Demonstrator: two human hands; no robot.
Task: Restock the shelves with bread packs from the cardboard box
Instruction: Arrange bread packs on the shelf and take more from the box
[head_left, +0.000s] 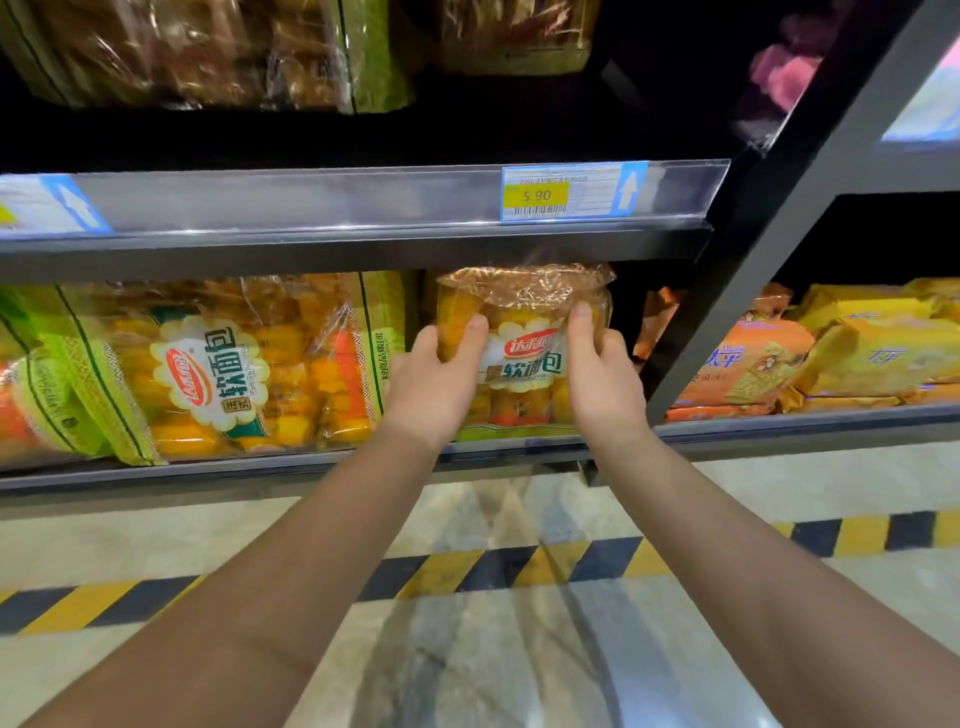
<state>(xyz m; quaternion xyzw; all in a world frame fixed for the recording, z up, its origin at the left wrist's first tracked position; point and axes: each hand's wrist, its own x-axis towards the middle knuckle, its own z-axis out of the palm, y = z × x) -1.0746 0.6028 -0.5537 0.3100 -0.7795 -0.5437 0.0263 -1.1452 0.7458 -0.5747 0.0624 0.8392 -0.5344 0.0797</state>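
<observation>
A clear bread pack (524, 317) with yellow-orange rolls and a red and white label stands upright at the right end of the lower shelf (311, 462). My left hand (436, 379) grips its left side and my right hand (597, 374) grips its right side. Its crinkled top reaches just under the upper shelf edge (337, 244). To its left lie more bread packs (228, 369) of the same kind with green borders. The cardboard box is out of view.
Further bread packs (208, 52) fill the upper shelf, above a price tag (550, 195) reading 5.90. A dark upright post (769, 218) separates a neighbouring shelf with yellow and orange cracker packs (841, 348). Black and yellow hazard tape (467, 571) crosses the floor below.
</observation>
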